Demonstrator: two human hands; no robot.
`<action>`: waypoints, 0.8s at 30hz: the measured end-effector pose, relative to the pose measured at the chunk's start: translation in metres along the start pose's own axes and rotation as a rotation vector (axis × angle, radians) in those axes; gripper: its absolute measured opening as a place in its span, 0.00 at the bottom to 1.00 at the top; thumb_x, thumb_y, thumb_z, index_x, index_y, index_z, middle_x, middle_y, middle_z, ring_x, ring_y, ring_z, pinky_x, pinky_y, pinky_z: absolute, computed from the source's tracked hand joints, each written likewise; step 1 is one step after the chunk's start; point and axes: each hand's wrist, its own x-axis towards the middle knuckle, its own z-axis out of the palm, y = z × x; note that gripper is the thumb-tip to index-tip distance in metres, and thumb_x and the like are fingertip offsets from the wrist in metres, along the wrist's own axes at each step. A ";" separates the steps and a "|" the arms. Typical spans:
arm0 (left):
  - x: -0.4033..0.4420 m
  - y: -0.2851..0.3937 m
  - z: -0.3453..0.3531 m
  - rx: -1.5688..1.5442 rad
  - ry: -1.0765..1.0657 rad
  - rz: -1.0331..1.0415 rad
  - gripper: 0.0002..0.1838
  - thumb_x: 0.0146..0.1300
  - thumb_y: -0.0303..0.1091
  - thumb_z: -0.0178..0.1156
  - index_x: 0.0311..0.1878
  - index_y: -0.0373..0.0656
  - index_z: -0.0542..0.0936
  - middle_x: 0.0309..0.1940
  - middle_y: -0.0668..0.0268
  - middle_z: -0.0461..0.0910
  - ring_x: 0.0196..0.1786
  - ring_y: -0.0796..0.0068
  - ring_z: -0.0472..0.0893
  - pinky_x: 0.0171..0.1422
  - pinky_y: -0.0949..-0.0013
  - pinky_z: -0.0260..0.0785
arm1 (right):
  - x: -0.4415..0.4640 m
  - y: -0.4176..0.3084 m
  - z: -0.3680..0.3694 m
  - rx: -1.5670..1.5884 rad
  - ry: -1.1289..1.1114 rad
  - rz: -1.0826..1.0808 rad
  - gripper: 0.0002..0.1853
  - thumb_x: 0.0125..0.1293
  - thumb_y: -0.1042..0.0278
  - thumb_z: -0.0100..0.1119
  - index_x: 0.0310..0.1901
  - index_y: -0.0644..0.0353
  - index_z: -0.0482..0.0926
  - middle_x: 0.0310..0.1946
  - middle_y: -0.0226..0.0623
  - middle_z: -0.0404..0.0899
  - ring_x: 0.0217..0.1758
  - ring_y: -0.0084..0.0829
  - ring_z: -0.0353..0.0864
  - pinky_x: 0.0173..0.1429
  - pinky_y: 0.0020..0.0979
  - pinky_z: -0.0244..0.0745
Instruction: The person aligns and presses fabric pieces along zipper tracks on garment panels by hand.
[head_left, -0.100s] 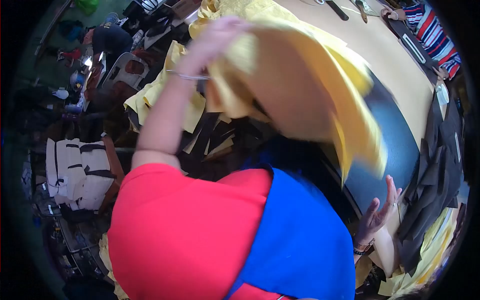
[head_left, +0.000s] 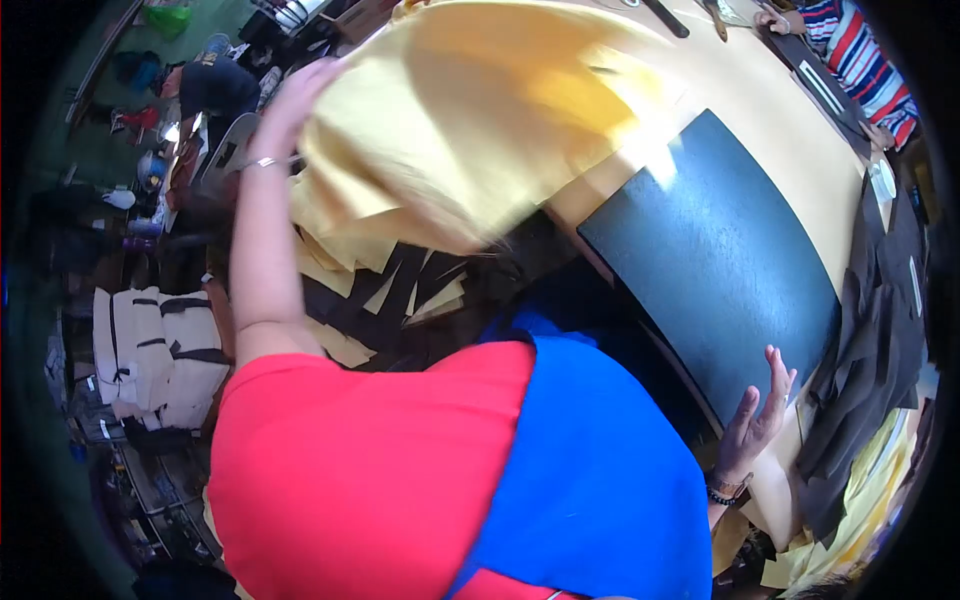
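Observation:
My left hand (head_left: 300, 95), with a bracelet at the wrist, grips the edge of a large yellow leather sheet (head_left: 430, 120). Its fingertips are partly hidden at the edge. The sheet is lifted and blurred by motion, spreading over the upper middle of the view. Near the front edge of a dark, smooth board (head_left: 720, 265), my right hand (head_left: 758, 420) is held up with its fingers stretched out and nothing in them. A watch and a beaded bracelet are on that wrist.
Dark strips (head_left: 865, 360) drape along the table's right side. Scraps of yellow and dark material (head_left: 400, 285) lie below the sheet. Across the table (head_left: 790, 130), a person in a striped sleeve (head_left: 860, 55) handles a dark strip. Bundled pale pieces (head_left: 160, 350) stand at left.
My left hand has swung left with the yellow leather sheet, uncovering more of the dark board. My right hand has barely moved.

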 end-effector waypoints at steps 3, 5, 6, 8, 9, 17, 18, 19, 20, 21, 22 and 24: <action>0.013 -0.131 -0.082 0.284 0.228 0.073 0.18 0.77 0.42 0.60 0.55 0.35 0.85 0.50 0.64 0.87 0.51 0.75 0.83 0.59 0.66 0.75 | 0.016 0.020 -0.009 -0.062 -0.014 -0.009 0.28 0.81 0.48 0.51 0.70 0.61 0.75 0.64 0.43 0.81 0.71 0.42 0.77 0.84 0.58 0.49; 0.007 -0.210 -0.125 0.604 0.192 0.112 0.18 0.77 0.41 0.58 0.56 0.35 0.83 0.48 0.50 0.88 0.54 0.59 0.86 0.61 0.61 0.74 | 0.015 0.026 -0.007 -0.080 -0.029 0.014 0.26 0.80 0.51 0.53 0.70 0.60 0.75 0.63 0.43 0.82 0.70 0.42 0.78 0.83 0.58 0.50; -0.011 -0.214 -0.116 0.747 0.240 0.101 0.17 0.76 0.41 0.57 0.57 0.38 0.83 0.52 0.47 0.86 0.58 0.49 0.84 0.62 0.57 0.74 | 0.016 0.026 -0.005 -0.104 -0.051 0.011 0.25 0.79 0.53 0.55 0.70 0.59 0.76 0.63 0.43 0.82 0.69 0.42 0.78 0.83 0.58 0.51; -0.033 -0.242 -0.089 0.760 0.352 -0.263 0.22 0.74 0.43 0.55 0.66 0.44 0.79 0.59 0.48 0.83 0.63 0.46 0.81 0.65 0.50 0.73 | 0.022 0.025 -0.006 -0.179 -0.072 0.032 0.24 0.77 0.56 0.58 0.69 0.56 0.77 0.62 0.42 0.82 0.68 0.42 0.79 0.82 0.58 0.54; -0.029 -0.293 -0.093 1.127 0.308 -0.357 0.26 0.74 0.45 0.56 0.72 0.51 0.75 0.62 0.50 0.81 0.64 0.46 0.80 0.66 0.46 0.72 | 0.026 0.019 -0.009 -0.190 -0.073 0.038 0.23 0.75 0.58 0.61 0.68 0.54 0.78 0.61 0.41 0.83 0.67 0.41 0.80 0.81 0.59 0.55; -0.016 -0.269 0.047 1.570 -0.104 -0.869 0.30 0.81 0.46 0.44 0.83 0.63 0.59 0.88 0.65 0.46 0.89 0.58 0.42 0.80 0.19 0.39 | 0.038 0.044 -0.064 -0.487 0.135 0.070 0.23 0.70 0.52 0.68 0.63 0.49 0.82 0.58 0.37 0.85 0.63 0.40 0.82 0.76 0.64 0.63; -0.010 -0.277 0.049 1.596 -0.056 -0.859 0.31 0.81 0.43 0.43 0.85 0.65 0.56 0.88 0.66 0.47 0.88 0.58 0.44 0.80 0.19 0.40 | 0.045 0.049 -0.077 -0.533 0.190 0.084 0.22 0.70 0.52 0.68 0.61 0.50 0.83 0.58 0.37 0.85 0.62 0.41 0.83 0.73 0.61 0.68; -0.002 -0.273 0.054 1.541 0.017 -0.806 0.31 0.81 0.42 0.43 0.85 0.64 0.55 0.88 0.66 0.46 0.88 0.59 0.45 0.80 0.19 0.41 | 0.050 0.062 -0.089 -0.550 0.256 0.092 0.21 0.70 0.52 0.68 0.60 0.52 0.84 0.58 0.37 0.85 0.61 0.42 0.83 0.71 0.58 0.70; -0.001 -0.265 0.058 1.479 0.087 -0.760 0.31 0.81 0.42 0.43 0.85 0.64 0.54 0.88 0.66 0.45 0.88 0.59 0.45 0.80 0.20 0.42 | 0.053 0.076 -0.102 -0.566 0.319 0.094 0.21 0.69 0.52 0.68 0.59 0.53 0.84 0.58 0.38 0.85 0.61 0.42 0.84 0.69 0.54 0.72; -0.004 -0.258 0.062 1.414 0.154 -0.721 0.32 0.81 0.41 0.43 0.85 0.64 0.54 0.88 0.66 0.45 0.88 0.60 0.46 0.80 0.21 0.43 | 0.056 0.090 -0.114 -0.628 0.379 0.113 0.21 0.69 0.52 0.68 0.58 0.54 0.85 0.58 0.39 0.85 0.61 0.43 0.84 0.67 0.51 0.72; -0.009 -0.248 0.066 1.410 0.163 -0.674 0.32 0.81 0.41 0.44 0.85 0.64 0.53 0.88 0.66 0.45 0.88 0.60 0.46 0.80 0.21 0.43 | 0.059 0.104 -0.124 -0.685 0.436 0.130 0.21 0.69 0.52 0.68 0.57 0.55 0.85 0.58 0.40 0.85 0.60 0.44 0.83 0.66 0.48 0.73; -0.014 -0.231 0.076 1.398 0.189 -0.580 0.33 0.81 0.42 0.45 0.85 0.65 0.52 0.88 0.65 0.44 0.88 0.60 0.47 0.80 0.22 0.44 | 0.061 0.136 -0.142 -0.882 0.504 0.329 0.27 0.71 0.42 0.63 0.59 0.54 0.85 0.63 0.42 0.82 0.65 0.44 0.81 0.67 0.46 0.73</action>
